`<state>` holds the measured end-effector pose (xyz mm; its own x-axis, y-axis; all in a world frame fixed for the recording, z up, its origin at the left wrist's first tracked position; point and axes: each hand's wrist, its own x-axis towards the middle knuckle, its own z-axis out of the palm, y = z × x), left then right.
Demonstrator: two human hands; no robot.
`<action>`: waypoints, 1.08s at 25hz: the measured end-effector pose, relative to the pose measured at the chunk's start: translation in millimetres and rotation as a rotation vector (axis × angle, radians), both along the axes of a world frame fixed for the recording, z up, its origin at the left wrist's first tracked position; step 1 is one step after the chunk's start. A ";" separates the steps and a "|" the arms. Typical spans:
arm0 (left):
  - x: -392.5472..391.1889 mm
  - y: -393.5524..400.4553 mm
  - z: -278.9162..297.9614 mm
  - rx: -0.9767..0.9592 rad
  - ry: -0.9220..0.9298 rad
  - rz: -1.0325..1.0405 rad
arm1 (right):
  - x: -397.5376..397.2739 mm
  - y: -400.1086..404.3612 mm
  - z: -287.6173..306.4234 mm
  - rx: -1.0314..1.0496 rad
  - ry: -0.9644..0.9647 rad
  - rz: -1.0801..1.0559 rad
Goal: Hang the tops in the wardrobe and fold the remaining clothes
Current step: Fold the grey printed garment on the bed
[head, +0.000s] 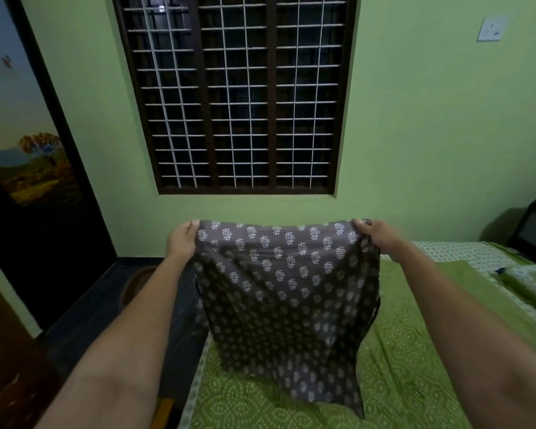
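Head view: hands (181,239) at garment (285,292) top edge.

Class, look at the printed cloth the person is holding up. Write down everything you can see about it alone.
The printed cloth is dark grey-brown, thin and soft-looking, covered in rows of small white leaf sprigs. It is held up spread wide by its top edge: the left hand pinches one upper corner, the right hand the other. It hangs in loose folds, and its lower end rests on the green patterned bedsheet. What kind of garment it is cannot be told.

Garment (287,292) hangs above bed (409,351), window (234,94) behind
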<state>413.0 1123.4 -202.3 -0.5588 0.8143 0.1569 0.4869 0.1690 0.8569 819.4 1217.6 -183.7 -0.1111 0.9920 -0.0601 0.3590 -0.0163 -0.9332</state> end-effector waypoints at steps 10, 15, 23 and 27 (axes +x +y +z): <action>-7.2 -4.7 -36.6 -0.475 -0.380 -0.094 | 17.1 -1.1 -48.6 -0.211 0.039 -0.066; -1.3 -12.1 -40.3 -0.642 -0.416 -0.238 | 31.7 -14.6 -65.4 -0.334 -0.068 0.221; -1.6 -13.6 -49.1 -0.676 -0.522 -0.192 | 41.5 -22.8 -86.0 -0.506 -0.259 0.090; 2.9 -21.6 -49.3 -0.633 -0.462 -0.126 | 46.7 -25.3 -90.1 -0.503 -0.080 -0.079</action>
<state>416.0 1101.8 -251.6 -0.3522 0.7327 -0.5824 0.1528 0.6589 0.7365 866.1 1192.3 -273.8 -0.0123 0.8434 -0.5371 0.4089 -0.4859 -0.7724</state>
